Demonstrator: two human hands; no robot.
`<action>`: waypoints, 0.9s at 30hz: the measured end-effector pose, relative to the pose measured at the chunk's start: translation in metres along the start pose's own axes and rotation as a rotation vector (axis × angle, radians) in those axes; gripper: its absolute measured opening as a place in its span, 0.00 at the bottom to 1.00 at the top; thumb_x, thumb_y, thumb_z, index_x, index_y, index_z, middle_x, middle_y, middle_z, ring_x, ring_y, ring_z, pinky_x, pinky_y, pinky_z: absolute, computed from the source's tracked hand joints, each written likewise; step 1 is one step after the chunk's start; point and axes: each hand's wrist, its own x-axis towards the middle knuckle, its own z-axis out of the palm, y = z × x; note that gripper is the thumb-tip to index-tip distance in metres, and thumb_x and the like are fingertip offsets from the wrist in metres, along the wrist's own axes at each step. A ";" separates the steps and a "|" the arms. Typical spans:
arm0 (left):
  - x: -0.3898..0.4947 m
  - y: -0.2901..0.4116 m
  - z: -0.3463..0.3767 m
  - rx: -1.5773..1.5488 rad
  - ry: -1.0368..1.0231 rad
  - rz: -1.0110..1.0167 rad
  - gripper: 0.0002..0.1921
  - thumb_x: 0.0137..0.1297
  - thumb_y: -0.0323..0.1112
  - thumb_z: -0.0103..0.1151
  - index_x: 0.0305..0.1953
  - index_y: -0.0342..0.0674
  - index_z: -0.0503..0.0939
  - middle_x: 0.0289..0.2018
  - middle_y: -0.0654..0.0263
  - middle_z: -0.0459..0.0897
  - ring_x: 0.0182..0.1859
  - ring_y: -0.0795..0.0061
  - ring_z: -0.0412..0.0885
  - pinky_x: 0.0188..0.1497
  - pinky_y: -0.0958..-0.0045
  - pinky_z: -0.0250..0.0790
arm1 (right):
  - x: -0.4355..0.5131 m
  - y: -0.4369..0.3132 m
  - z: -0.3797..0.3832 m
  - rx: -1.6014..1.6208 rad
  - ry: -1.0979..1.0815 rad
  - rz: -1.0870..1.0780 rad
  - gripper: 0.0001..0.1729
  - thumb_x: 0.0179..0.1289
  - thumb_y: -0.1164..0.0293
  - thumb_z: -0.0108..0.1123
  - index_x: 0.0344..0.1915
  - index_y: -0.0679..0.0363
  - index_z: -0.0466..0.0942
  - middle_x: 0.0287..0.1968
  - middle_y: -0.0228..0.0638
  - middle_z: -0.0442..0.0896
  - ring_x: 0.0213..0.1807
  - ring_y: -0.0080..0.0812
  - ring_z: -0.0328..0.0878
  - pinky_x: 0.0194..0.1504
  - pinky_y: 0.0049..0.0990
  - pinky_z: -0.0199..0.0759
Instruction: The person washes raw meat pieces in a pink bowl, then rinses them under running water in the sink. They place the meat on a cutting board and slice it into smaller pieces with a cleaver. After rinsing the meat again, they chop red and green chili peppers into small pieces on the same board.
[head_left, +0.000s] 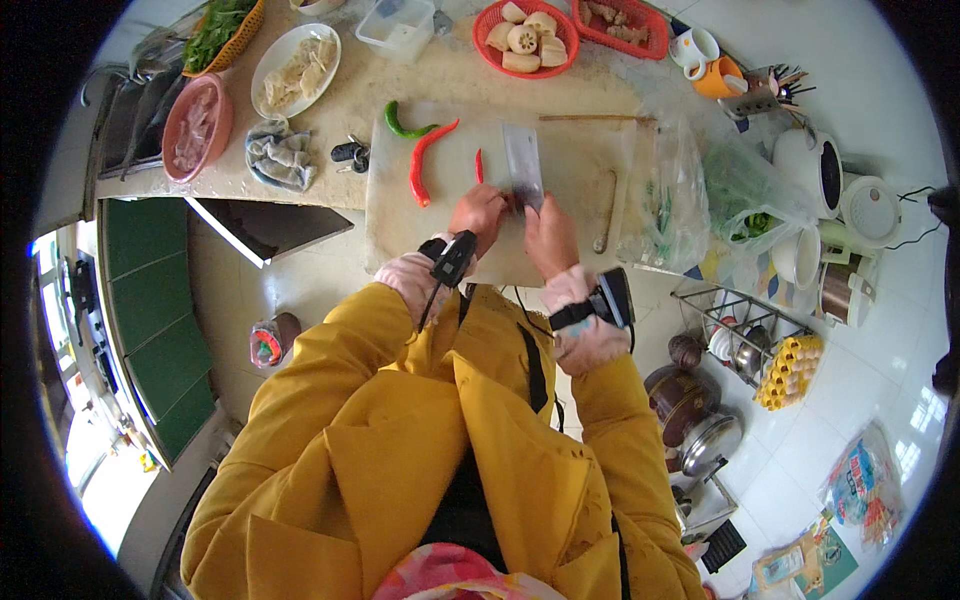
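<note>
My right hand (551, 234) grips the handle of a cleaver (523, 161), its broad metal blade pointing away over a pale cutting board (442, 244). Just left of the blade, my left hand (480, 217) has its fingers curled down on a piece of red chili pepper, mostly hidden beneath them. Another slim red chili piece (479, 163) lies right beyond those fingers. Farther left on the board rest a whole red chili pepper (418, 169) and a curved green chili pepper (403, 126).
Keys (350, 154) and a cloth (279, 156) lie left of the board. Behind stand a plate of sliced food (270, 56) and a red basket of lotus root (501, 60). Plastic bags (671, 202) crowd the right side. An open cabinet door (277, 225) juts out at left.
</note>
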 end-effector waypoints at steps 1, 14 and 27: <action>0.000 -0.001 0.000 0.012 -0.014 -0.004 0.07 0.48 0.25 0.61 0.31 0.39 0.77 0.30 0.57 0.77 0.36 0.52 0.76 0.37 0.57 0.71 | -0.004 0.002 -0.006 -0.065 -0.023 -0.051 0.12 0.64 0.71 0.55 0.44 0.64 0.70 0.28 0.57 0.80 0.33 0.62 0.77 0.32 0.55 0.68; 0.000 0.001 0.000 0.021 -0.035 -0.037 0.06 0.49 0.26 0.61 0.30 0.37 0.76 0.29 0.56 0.76 0.35 0.51 0.75 0.37 0.57 0.70 | -0.015 -0.004 0.001 -0.283 -0.227 0.032 0.12 0.58 0.78 0.53 0.43 0.65 0.67 0.29 0.57 0.80 0.32 0.62 0.78 0.32 0.55 0.69; 0.006 0.016 -0.029 -0.013 -0.032 0.013 0.18 0.47 0.30 0.69 0.42 0.36 0.81 0.39 0.56 0.80 0.45 0.53 0.78 0.48 0.60 0.73 | -0.030 0.009 -0.033 -0.183 -0.065 -0.029 0.11 0.63 0.69 0.58 0.36 0.66 0.71 0.25 0.57 0.79 0.31 0.62 0.78 0.31 0.53 0.69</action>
